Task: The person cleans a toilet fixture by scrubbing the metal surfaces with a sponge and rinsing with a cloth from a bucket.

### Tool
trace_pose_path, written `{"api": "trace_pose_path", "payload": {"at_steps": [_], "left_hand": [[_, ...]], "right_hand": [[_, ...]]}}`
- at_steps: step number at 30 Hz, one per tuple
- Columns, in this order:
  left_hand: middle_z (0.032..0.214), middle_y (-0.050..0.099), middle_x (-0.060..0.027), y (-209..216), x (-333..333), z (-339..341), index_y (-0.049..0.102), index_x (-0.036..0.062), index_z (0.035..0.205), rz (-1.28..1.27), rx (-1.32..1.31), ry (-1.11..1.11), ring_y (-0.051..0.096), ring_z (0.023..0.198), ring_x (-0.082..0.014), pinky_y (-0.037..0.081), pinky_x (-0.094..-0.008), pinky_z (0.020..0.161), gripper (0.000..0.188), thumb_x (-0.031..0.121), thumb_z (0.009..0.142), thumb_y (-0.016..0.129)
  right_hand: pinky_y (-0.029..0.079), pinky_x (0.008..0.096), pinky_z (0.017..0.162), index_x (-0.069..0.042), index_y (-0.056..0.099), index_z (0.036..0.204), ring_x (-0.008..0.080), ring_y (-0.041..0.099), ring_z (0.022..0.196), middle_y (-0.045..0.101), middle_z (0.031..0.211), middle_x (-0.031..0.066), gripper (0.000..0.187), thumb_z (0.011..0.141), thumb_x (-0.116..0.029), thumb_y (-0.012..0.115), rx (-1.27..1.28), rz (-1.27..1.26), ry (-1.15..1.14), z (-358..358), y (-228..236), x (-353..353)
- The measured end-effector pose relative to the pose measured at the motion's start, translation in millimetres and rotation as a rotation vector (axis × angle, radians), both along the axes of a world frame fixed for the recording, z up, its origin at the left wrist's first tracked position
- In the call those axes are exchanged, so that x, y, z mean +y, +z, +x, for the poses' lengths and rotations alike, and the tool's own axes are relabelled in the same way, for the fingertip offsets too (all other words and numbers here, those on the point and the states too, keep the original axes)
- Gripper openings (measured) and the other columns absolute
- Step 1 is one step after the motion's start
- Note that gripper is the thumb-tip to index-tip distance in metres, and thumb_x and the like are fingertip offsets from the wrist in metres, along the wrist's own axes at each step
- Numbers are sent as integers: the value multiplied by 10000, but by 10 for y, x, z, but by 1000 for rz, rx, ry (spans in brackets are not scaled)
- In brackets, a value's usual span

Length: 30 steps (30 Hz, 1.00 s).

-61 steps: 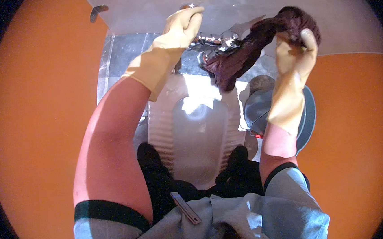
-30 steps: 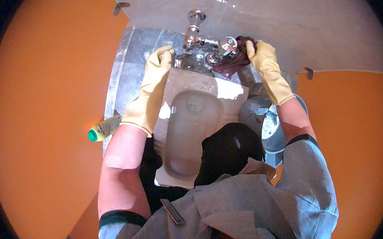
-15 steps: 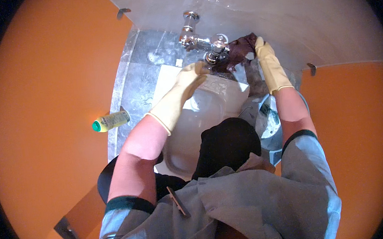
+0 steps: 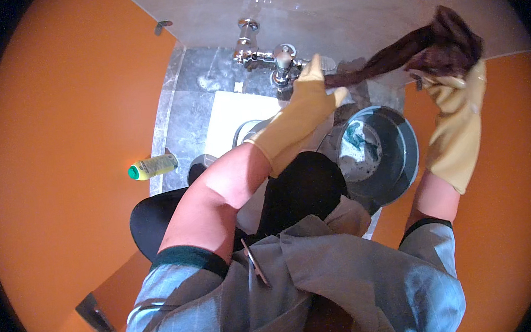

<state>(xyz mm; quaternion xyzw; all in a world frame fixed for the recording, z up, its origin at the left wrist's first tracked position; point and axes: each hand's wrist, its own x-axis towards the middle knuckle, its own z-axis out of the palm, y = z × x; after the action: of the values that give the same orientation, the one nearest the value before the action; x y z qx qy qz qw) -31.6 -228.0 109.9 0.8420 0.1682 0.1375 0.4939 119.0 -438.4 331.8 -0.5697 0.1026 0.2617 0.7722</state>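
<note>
A dark maroon cloth (image 4: 394, 53) stretches along the wall at the right, its bulk bunched up at the far right. My right hand (image 4: 457, 101), in a cream rubber glove, is closed on that bunched part. The cloth's narrow end reaches toward my left hand (image 4: 313, 103), gloved alike, beside the chrome flush valve (image 4: 284, 57). The left hand's fingers point up and its thumb sticks out apart from them; the cloth's end runs into the gap between. Below the left forearm lies a white toilet (image 4: 218, 123), largely covered by my arm and knee.
A grey bucket (image 4: 409, 154) of sudsy water with something green in it stands right of the toilet. On the left, a yellow bottle (image 4: 156, 167) with a green cap lies by the orange partition (image 4: 68, 119). Another orange partition (image 4: 513, 146) rises at the right.
My right hand has swung right and up, drawing the cloth from behind the valve along the wall. My left hand has moved right, past the valve. The bucket shows more fully.
</note>
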Motion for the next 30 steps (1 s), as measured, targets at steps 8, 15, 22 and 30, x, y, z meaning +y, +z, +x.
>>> {"api": "trace_pose_path", "payload": {"at_steps": [8, 15, 22, 30], "left_hand": [[1023, 739, -138, 868, -876, 245, 670, 18, 1055, -324, -308, -351, 705, 952, -278, 549, -362, 873, 187, 169, 973, 598], [1185, 720, -202, 1109, -1242, -49, 616, -31, 1320, -575, -187, -641, 686, 1127, -273, 525, -366, 996, 454, 293, 1003, 583], [1292, 684, -251, 720, -820, 114, 605, -22, 1384, -26, 313, -1010, 678, 1188, -353, 537, -401, 1004, 593, 324, 905, 649], [1202, 717, -100, 753, -66, -46, 596, -13, 1405, -346, 322, -732, 645, 1114, -166, 481, -290, 989, 560, 333, 977, 704]], "right_hand": [[615, 284, 774, 87, 589, 1319, 238, 708, 887, 717, 1093, 157, 442, 953, -148, 670, -1585, -641, -124, -479, 392, -990], [571, 343, 577, 66, 706, 995, 247, 696, 684, 722, 878, 167, 295, 801, -156, 719, -1292, -455, -489, -1172, 132, -1264], [596, 353, 700, 2, 695, 1154, 227, 720, 770, 754, 963, 126, 461, 887, -373, 712, -651, -451, -10, -1190, -1027, -1257], [529, 442, 949, 97, 659, 1237, 395, 672, 1134, 671, 1293, 234, 772, 879, -586, 681, -111, -1445, 1183, -1036, -1929, -561]]}}
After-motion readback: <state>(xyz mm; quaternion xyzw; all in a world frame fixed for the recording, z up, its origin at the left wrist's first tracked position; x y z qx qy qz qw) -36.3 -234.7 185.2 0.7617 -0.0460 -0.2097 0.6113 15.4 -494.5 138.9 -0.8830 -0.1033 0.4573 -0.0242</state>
